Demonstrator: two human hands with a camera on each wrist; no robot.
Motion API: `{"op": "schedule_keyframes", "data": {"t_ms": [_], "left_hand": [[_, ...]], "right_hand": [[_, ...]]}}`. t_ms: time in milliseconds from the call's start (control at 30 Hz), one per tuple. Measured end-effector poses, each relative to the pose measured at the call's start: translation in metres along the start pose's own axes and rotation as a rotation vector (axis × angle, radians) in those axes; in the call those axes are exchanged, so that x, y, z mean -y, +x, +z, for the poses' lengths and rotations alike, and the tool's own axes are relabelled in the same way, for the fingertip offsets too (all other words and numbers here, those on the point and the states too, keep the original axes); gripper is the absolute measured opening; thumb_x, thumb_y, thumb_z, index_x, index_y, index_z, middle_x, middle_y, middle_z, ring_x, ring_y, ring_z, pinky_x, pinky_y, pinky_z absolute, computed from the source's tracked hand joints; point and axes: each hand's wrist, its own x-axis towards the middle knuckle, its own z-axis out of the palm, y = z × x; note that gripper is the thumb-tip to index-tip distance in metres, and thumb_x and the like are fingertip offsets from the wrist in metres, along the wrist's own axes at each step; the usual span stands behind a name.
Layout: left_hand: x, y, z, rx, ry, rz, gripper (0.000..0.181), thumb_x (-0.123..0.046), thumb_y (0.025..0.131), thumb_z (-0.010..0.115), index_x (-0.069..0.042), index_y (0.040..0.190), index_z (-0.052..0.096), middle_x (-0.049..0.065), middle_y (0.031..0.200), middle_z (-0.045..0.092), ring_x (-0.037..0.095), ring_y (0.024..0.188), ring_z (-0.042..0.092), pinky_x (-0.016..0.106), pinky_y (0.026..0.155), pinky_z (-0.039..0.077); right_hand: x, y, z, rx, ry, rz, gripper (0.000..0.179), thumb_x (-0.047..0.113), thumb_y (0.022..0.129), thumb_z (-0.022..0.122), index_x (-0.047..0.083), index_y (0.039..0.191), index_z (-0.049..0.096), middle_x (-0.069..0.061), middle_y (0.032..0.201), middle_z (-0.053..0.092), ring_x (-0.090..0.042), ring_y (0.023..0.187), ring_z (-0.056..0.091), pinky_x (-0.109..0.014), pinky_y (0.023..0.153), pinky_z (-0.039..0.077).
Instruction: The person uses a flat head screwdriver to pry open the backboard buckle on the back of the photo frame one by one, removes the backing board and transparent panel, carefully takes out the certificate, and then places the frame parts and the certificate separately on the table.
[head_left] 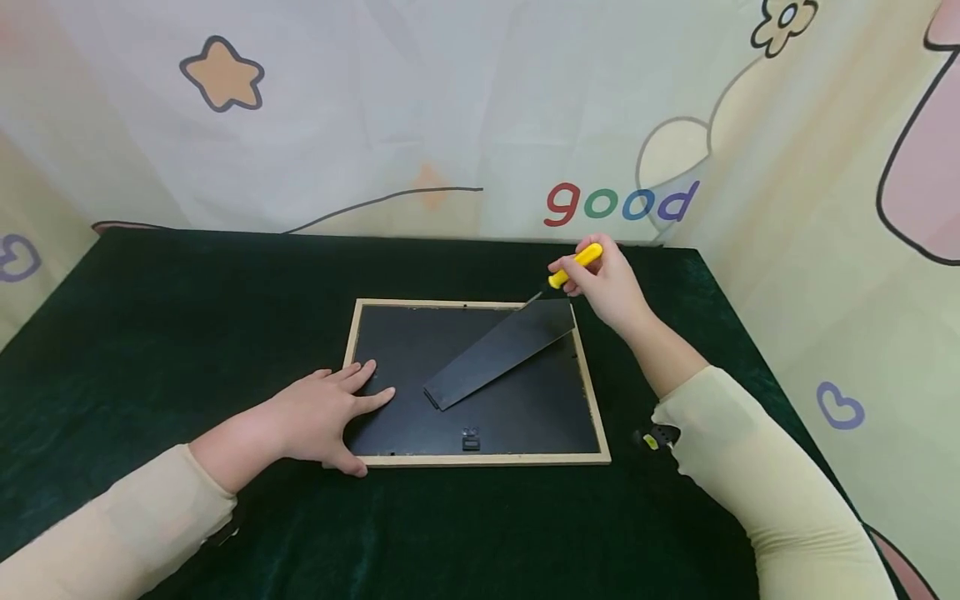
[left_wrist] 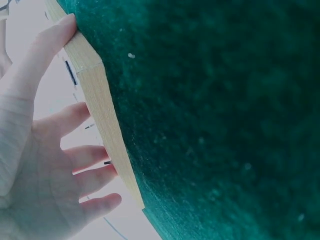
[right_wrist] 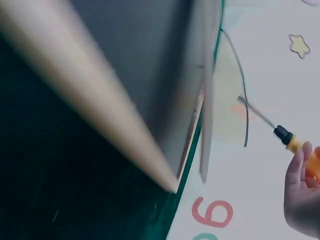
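A picture frame (head_left: 480, 460) with a pale wooden rim lies back side up, its dark backing board (head_left: 405, 350) showing. A dark easel leg (head_left: 502, 354) slants across the board, its wide end over the upper right corner. My left hand (head_left: 322, 421) spreads at the frame's left end, fingers extended over the rim and thumb at the near corner. In the left wrist view its thumb (left_wrist: 55, 37) touches the wooden edge. My right hand (head_left: 603, 279) grips a screwdriver (head_left: 576, 265) by its yellow handle beyond the upper right corner; the thin shaft points down-left toward the easel leg.
Dark green cloth (head_left: 187, 333) covers the table. A small black metal hanger (head_left: 470, 439) sits near the board's front edge. Behind the table hangs a pale curtain (head_left: 420, 100) with printed stars and letters.
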Motion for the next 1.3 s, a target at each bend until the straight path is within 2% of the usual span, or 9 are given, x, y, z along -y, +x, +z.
{"op": "schedule_keyframes", "data": {"t_ms": [133, 233, 367, 467, 600, 800, 900, 1067, 1300], "left_hand": [[0.001, 0.001, 0.000, -0.005, 0.002, 0.000, 0.091, -0.060, 0.068, 0.072, -0.017, 0.143, 0.040, 0.023, 0.149, 0.023, 0.039, 0.135, 0.024, 0.055, 0.102, 0.028], [0.001, 0.000, 0.000, 0.000, 0.002, -0.004, 0.092, -0.060, 0.068, 0.072, -0.017, 0.143, 0.040, 0.023, 0.149, 0.023, 0.039, 0.135, 0.024, 0.055, 0.102, 0.028], [0.002, 0.000, 0.001, 0.001, -0.002, -0.005, 0.092, -0.060, 0.068, 0.072, -0.017, 0.143, 0.040, 0.023, 0.149, 0.022, 0.039, 0.135, 0.024, 0.055, 0.102, 0.028], [0.001, 0.000, 0.001, -0.002, -0.007, -0.005, 0.092, -0.059, 0.068, 0.073, -0.017, 0.143, 0.040, 0.022, 0.149, 0.023, 0.039, 0.135, 0.024, 0.055, 0.102, 0.029], [0.000, 0.001, 0.002, -0.002, -0.012, -0.006, 0.091, -0.059, 0.068, 0.073, -0.017, 0.143, 0.040, 0.022, 0.149, 0.023, 0.039, 0.135, 0.024, 0.055, 0.102, 0.029], [0.000, 0.000, 0.002, -0.009, -0.009, -0.008, 0.091, -0.059, 0.068, 0.073, -0.017, 0.142, 0.041, 0.022, 0.149, 0.023, 0.039, 0.135, 0.024, 0.054, 0.101, 0.031], [0.000, 0.000, 0.002, -0.011, -0.011, -0.005, 0.091, -0.059, 0.068, 0.073, -0.017, 0.142, 0.041, 0.022, 0.149, 0.023, 0.039, 0.135, 0.024, 0.053, 0.101, 0.031], [0.000, 0.000, 0.002, -0.011, -0.016, 0.001, 0.091, -0.059, 0.068, 0.073, -0.017, 0.142, 0.041, 0.023, 0.149, 0.023, 0.039, 0.135, 0.024, 0.053, 0.101, 0.032], [0.000, 0.000, 0.001, -0.008, -0.024, -0.003, 0.091, -0.058, 0.068, 0.073, -0.017, 0.142, 0.041, 0.023, 0.149, 0.023, 0.040, 0.135, 0.024, 0.053, 0.100, 0.033]], "right_hand": [[-0.002, -0.011, -0.005, 0.014, -0.086, -0.045, 0.033, 0.020, 0.095, 0.054, 0.008, 0.116, 0.032, -0.013, 0.103, 0.065, -0.024, 0.083, 0.058, -0.026, 0.083, 0.049], [0.001, -0.015, -0.006, 0.101, -0.197, -0.104, 0.036, 0.013, 0.093, 0.054, 0.007, 0.119, 0.031, -0.013, 0.098, 0.064, -0.024, 0.085, 0.058, -0.034, 0.085, 0.049], [0.006, -0.018, -0.003, 0.258, -0.415, -0.180, 0.041, 0.010, 0.089, 0.057, 0.007, 0.121, 0.031, -0.011, 0.088, 0.059, -0.023, 0.073, 0.056, -0.034, 0.073, 0.051], [0.008, -0.018, 0.003, 0.329, -0.541, -0.199, 0.042, 0.012, 0.088, 0.058, 0.009, 0.121, 0.033, -0.010, 0.079, 0.055, -0.020, 0.061, 0.051, -0.030, 0.062, 0.049], [0.009, -0.018, 0.012, 0.375, -0.658, -0.218, 0.041, 0.012, 0.087, 0.058, 0.010, 0.120, 0.034, -0.007, 0.069, 0.051, -0.018, 0.052, 0.048, -0.027, 0.055, 0.046], [0.009, -0.018, 0.025, 0.436, -0.833, -0.285, 0.041, 0.011, 0.087, 0.059, 0.010, 0.119, 0.035, -0.004, 0.066, 0.050, -0.016, 0.051, 0.047, -0.026, 0.054, 0.043], [0.012, -0.018, 0.032, 0.465, -0.888, -0.329, 0.040, 0.011, 0.087, 0.061, 0.010, 0.119, 0.037, -0.002, 0.066, 0.050, -0.015, 0.053, 0.047, -0.025, 0.055, 0.042], [0.017, -0.019, 0.038, 0.461, -0.888, -0.380, 0.038, 0.010, 0.085, 0.062, 0.010, 0.116, 0.039, -0.002, 0.065, 0.049, -0.015, 0.053, 0.046, -0.025, 0.054, 0.041], [0.018, -0.018, 0.040, 0.488, -0.929, -0.363, 0.038, 0.009, 0.086, 0.062, 0.010, 0.117, 0.040, -0.002, 0.066, 0.050, -0.016, 0.054, 0.047, -0.025, 0.055, 0.042]]}}
